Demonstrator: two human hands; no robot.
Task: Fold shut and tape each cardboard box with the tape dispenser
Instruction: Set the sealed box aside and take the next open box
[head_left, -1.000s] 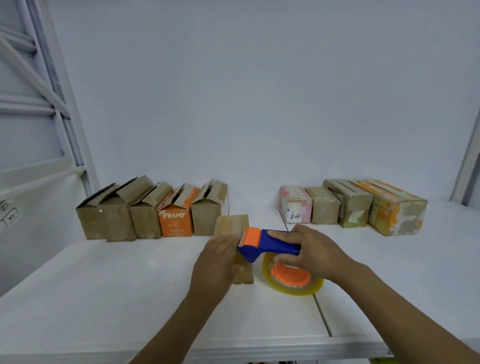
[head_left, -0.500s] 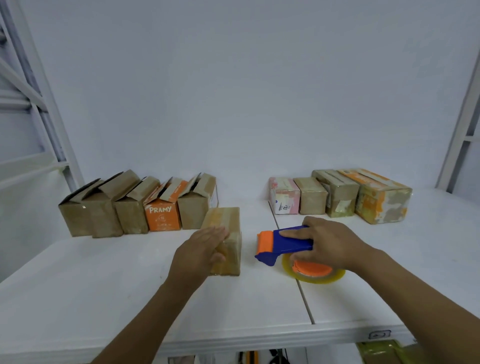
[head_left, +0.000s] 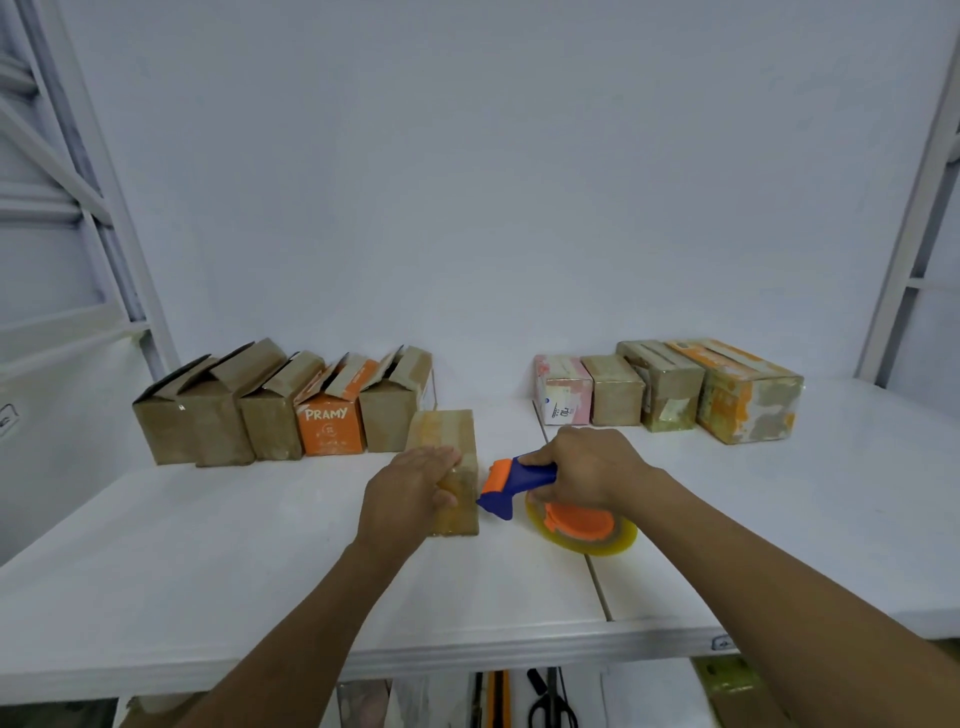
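Observation:
A small brown cardboard box (head_left: 451, 436) with its flaps folded shut and tape over its top stands in the middle of the white table (head_left: 208, 561). My left hand (head_left: 410, 493) lies flat on the box's near top, fingers straight, thumb against its front face. My right hand (head_left: 587, 467) grips the blue handle of the tape dispenser (head_left: 519, 480), whose orange-and-blue head points at the box's right side, just clear of it. The dispenser's yellowish tape roll (head_left: 584, 530) rests on the table.
A row of open-flapped boxes stands at the back left, among them an orange PRAMY box (head_left: 327, 423). Several taped boxes (head_left: 670, 395) line the back right. A seam (head_left: 597, 587) splits the tabletop. Scissors (head_left: 550, 701) lie below the table edge.
The dispenser was lifted off the box and drew away to the right; now its head sits close to the box's right side again. My left hand stays on the box.

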